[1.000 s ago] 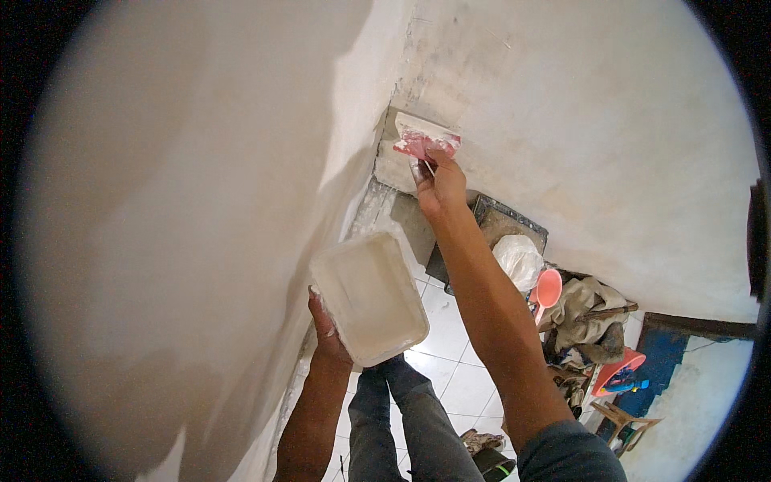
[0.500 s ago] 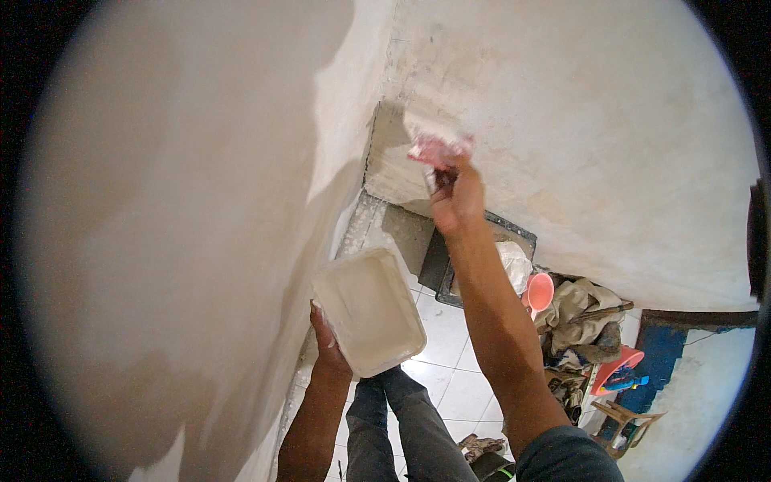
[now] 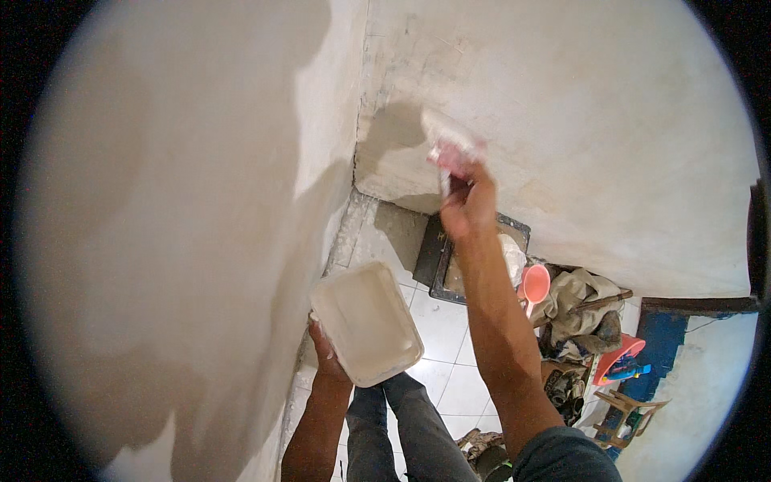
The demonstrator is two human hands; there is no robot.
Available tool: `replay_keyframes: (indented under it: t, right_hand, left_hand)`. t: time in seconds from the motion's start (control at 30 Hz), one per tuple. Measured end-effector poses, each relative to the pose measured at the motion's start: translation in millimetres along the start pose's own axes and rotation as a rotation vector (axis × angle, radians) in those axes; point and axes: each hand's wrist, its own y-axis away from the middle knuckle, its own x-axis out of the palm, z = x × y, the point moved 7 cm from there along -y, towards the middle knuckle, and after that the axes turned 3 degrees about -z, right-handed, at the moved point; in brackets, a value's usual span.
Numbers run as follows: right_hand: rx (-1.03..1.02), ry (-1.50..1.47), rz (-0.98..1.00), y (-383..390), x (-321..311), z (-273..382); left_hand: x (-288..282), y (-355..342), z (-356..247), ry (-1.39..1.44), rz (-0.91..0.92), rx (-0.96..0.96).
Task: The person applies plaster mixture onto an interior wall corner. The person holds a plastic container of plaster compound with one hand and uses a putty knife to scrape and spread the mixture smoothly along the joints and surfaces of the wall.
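Observation:
My right hand (image 3: 470, 205) is closed around a pink-and-white scraper (image 3: 454, 149), smeared with white paste and blurred by motion, in front of the pale wall (image 3: 578, 120) near the corner; whether it touches the surface I cannot tell. My left hand (image 3: 328, 349) grips the side of a rectangular off-white plastic tub (image 3: 367, 321), with pale residue inside, held low beside the left wall (image 3: 185, 201).
A dark board (image 3: 438, 265) with a white bag (image 3: 512, 259) sits below the wall. To its right are a pink dipper (image 3: 535, 285), piled cloth (image 3: 578, 309), a pink container (image 3: 614, 357) and a wooden frame (image 3: 622, 422). My legs stand on white tiles (image 3: 442, 345).
My right hand and the scraper have moved rightward and slightly down in the picture. The tub has shifted lower. The wall corner has moved left in the view.

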Motion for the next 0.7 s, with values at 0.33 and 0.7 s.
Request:
replay_keyframes:
  t: [0.33,0.7]
  right_hand:
    - [0.084,-0.104,-0.028,-83.5,12.4,5.9]
    - [0.159,0.047,-0.175,-78.9,-77.9,-42.6]
  left_hand:
    - [-25.1,-8.1,11.7,0.123,0.076,-0.056]
    - [0.1,-7.5,11.9,-0.005,0.005,-0.067]
